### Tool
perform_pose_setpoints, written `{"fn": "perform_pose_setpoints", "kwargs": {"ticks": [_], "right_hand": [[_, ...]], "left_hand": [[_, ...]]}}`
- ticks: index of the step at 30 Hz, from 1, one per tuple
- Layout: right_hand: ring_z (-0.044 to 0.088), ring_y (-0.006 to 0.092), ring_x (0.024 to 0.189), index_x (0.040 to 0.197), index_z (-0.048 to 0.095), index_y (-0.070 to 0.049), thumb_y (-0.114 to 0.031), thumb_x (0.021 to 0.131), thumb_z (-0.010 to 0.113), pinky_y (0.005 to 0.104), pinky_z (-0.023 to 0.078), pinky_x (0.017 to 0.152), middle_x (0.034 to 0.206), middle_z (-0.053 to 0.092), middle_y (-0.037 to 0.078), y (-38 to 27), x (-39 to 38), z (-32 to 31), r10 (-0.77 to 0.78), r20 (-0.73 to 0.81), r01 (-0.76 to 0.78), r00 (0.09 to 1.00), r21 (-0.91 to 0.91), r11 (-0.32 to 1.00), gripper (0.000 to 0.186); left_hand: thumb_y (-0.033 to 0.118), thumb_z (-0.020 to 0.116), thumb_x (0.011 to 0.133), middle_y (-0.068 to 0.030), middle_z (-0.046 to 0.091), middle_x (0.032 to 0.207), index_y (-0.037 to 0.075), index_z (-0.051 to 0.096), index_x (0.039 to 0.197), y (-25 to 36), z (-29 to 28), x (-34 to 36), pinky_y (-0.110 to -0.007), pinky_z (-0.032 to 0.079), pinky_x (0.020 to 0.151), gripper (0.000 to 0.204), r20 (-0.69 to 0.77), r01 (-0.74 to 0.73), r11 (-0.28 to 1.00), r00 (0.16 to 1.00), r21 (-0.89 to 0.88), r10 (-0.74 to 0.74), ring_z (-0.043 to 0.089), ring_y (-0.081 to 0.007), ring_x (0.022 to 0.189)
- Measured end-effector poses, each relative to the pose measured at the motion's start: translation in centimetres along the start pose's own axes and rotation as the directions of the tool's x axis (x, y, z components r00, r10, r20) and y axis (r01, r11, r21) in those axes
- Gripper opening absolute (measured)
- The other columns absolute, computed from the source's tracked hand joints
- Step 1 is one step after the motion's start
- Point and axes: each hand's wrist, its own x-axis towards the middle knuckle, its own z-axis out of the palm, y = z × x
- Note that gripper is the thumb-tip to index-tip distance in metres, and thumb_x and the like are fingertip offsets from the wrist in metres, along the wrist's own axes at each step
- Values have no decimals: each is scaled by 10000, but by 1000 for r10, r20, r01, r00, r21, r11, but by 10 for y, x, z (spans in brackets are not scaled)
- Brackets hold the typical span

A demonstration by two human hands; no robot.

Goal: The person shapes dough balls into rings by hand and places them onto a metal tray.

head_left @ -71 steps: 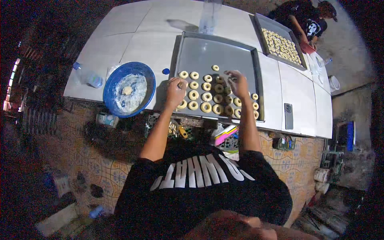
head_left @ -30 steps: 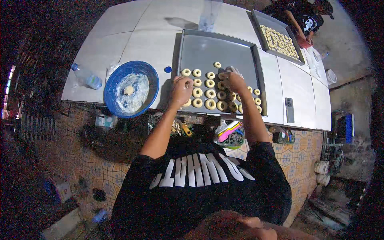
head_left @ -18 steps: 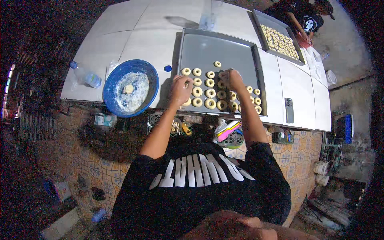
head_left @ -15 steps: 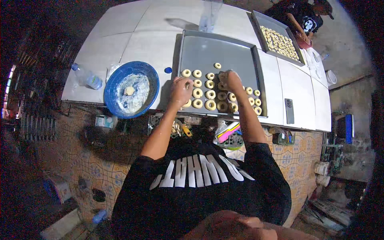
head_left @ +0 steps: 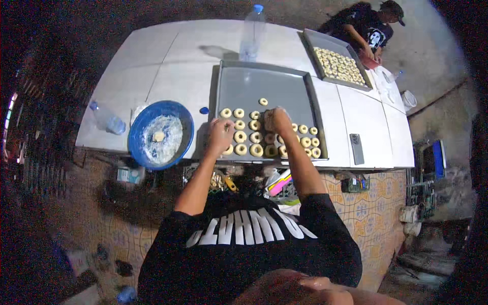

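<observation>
A large grey metal tray on the white tiled table holds rows of raw dough rings. My left hand is at the tray's left side beside the rings, fingers curled; whatever they hold is hidden. My right hand is bent down over the middle rows, dusted pale at the fingers, which are mostly hidden. One ring lies apart above the rows. Left of the tray stands a blue bowl dusted with white powder, with a small dough lump inside.
Clear bottles, a blue cap and a phone are on the table. At the back right, a co-worker handles a red container beside another full tray. Crates sit below.
My right hand has moved left and down from its earlier spread pose to over the middle rows. My left hand stays at the left rows. The view has tilted, showing the bottle's cap.
</observation>
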Motion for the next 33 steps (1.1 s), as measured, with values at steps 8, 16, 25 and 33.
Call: {"fn": "perform_pose_setpoints", "kwargs": {"ticks": [8, 16, 25, 33], "right_hand": [[650, 429, 794, 796, 690, -37, -225, 763, 685, 506, 533, 724, 824, 657, 241, 14, -9, 11, -88, -55, 83, 995, -86, 993, 191], [654, 440, 787, 812, 690, -11, -226, 810, 639, 505, 531, 695, 804, 657, 245, -36, -5, -26, -12, 47, 10, 999, 40, 999, 221], [638, 440, 873, 810, 681, 9, -264, 868, 615, 506, 517, 770, 860, 646, 269, -45, -15, -25, 37, 0, -37, 999, -6, 999, 287], [645, 429, 877, 955, 665, -45, -208, 810, 658, 470, 516, 770, 909, 682, 212, -22, -5, -34, -6, 273, 11, 962, -15, 1000, 218]], "left_hand": [[103, 677, 809, -157, 685, 888, 48, 689, 851, 32, 1, 0, -464, 441, 933, 71, 11, 20, 995, 1000, 99, -22, 609, -363, 955], [87, 665, 796, -159, 667, 823, 36, 684, 829, 19, -6, 0, -457, 450, 900, 63, -8, 35, 995, 999, 97, -34, 605, -372, 925], [117, 666, 821, -168, 675, 875, 34, 690, 865, 7, 0, -6, -461, 464, 890, 97, 25, 44, 991, 999, 124, -47, 588, -365, 974], [125, 663, 829, -158, 680, 892, 47, 690, 857, 50, -16, 5, -467, 470, 868, 87, 117, 122, 979, 983, 161, -142, 589, -369, 955]]}}
